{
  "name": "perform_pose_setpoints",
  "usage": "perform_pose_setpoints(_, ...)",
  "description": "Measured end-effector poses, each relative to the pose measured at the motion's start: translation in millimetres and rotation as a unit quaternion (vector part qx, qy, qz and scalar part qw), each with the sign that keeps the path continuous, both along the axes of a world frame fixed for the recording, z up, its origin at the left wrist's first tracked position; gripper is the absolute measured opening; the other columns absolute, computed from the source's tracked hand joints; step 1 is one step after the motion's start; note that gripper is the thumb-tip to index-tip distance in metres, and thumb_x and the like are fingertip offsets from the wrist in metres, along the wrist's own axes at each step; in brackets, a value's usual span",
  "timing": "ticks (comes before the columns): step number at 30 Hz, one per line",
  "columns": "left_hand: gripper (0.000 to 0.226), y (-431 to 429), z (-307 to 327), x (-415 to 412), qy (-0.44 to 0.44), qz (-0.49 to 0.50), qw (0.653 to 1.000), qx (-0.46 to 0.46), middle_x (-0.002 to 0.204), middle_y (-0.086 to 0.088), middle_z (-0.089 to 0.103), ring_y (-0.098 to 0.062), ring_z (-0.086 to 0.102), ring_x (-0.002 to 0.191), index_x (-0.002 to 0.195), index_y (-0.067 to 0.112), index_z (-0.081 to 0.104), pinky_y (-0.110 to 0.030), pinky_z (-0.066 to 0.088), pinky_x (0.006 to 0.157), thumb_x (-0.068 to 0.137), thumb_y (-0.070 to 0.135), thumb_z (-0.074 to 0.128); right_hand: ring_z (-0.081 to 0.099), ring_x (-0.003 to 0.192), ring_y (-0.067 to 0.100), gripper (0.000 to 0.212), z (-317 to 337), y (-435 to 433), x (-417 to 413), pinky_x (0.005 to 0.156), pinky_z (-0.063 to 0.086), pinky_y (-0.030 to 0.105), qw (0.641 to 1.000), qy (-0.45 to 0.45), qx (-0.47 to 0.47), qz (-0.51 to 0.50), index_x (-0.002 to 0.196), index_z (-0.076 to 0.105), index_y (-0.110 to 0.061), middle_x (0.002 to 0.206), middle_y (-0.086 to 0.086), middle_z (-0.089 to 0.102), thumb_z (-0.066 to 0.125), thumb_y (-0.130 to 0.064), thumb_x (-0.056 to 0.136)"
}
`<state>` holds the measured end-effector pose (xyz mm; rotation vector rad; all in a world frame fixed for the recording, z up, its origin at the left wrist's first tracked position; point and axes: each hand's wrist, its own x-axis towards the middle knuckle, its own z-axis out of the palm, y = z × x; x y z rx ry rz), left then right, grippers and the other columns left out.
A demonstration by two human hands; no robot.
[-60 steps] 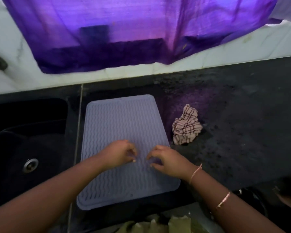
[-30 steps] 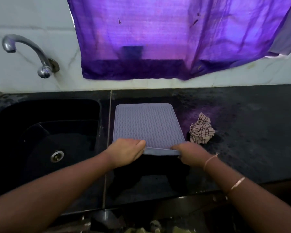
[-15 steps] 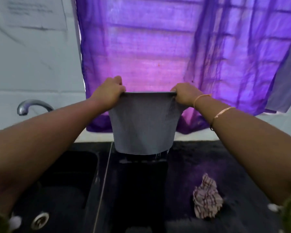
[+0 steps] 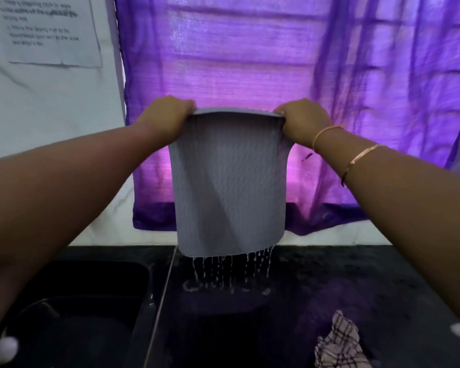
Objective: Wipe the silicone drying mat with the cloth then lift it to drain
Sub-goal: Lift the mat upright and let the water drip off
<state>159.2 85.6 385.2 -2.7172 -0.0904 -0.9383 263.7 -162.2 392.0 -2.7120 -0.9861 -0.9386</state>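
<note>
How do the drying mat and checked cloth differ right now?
The drying mat hangs upright, gripped by the left hand and right hand; the cloth lies crumpled on the counter, untouched. The mat is plain grey and dripping; the cloth is checked. Both are right of the sink.

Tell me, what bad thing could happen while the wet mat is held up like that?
1. The water runs off the silicone drying mat onto the black countertop, not into the sink to its left, so a puddle may spread toward the checked cloth.
2. The left hand and right hand grip only the mat's top corners; wet silicone might slip and drop.
</note>
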Motion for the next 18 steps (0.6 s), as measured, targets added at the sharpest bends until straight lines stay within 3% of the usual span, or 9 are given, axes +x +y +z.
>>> perform_pose_setpoints(7,0.029,-7,14,0,-0.082,0.023,0.996,-0.016,0.105,-0.030,0.059,-0.046,0.057,0.097,0.114,0.005,0.053,-0.042,0.040,0.069,0.086,-0.001,0.044,0.056,0.102,0.042,0.030,12,-5,-7,0.073,0.041,0.039,0.994,-0.048,0.094,-0.032,0.103,0.062,-0.014,0.108,0.022,0.062,0.047,-0.004,0.079)
perform_pose_setpoints(9,0.028,-10,-1,2,-0.030,0.050,0.998,-0.015,0.109,-0.028,0.060,-0.045,0.057,0.101,0.114,0.007,0.056,-0.044,0.044,0.074,0.088,0.002,0.045,0.056,0.105,0.041,0.031,-9,-3,-7,0.076,0.043,0.039,0.996,-0.018,0.076,-0.034,0.106,0.062,-0.012,0.112,0.021,0.062,0.046,-0.003,0.080)
perform_pose_setpoints(12,0.031,-13,-31,8,0.092,0.093,0.991,-0.035,0.119,-0.025,0.058,-0.042,0.055,0.111,0.118,0.009,0.060,-0.043,0.045,0.085,0.091,0.005,0.044,0.056,0.108,0.039,0.033,-45,4,-2,0.084,0.046,0.040,0.994,0.102,-0.008,-0.037,0.108,0.064,-0.012,0.117,0.020,0.061,0.047,-0.002,0.081)
perform_pose_setpoints(14,0.030,-13,-41,8,0.062,0.076,0.994,-0.049,0.117,-0.024,0.059,-0.042,0.056,0.108,0.115,0.009,0.059,-0.042,0.045,0.080,0.090,0.004,0.044,0.057,0.104,0.038,0.032,-53,5,0,0.075,0.043,0.037,0.994,0.104,0.021,-0.033,0.104,0.063,-0.014,0.114,0.019,0.062,0.047,-0.002,0.080)
perform_pose_setpoints(18,0.026,-2,-45,2,-0.064,0.025,0.997,-0.033,0.107,-0.021,0.060,-0.042,0.058,0.096,0.109,0.008,0.055,-0.042,0.042,0.067,0.086,0.002,0.046,0.056,0.099,0.038,0.031,-44,1,-7,0.066,0.032,0.035,0.992,-0.012,0.124,-0.032,0.104,0.059,-0.013,0.108,0.018,0.062,0.045,-0.003,0.079)
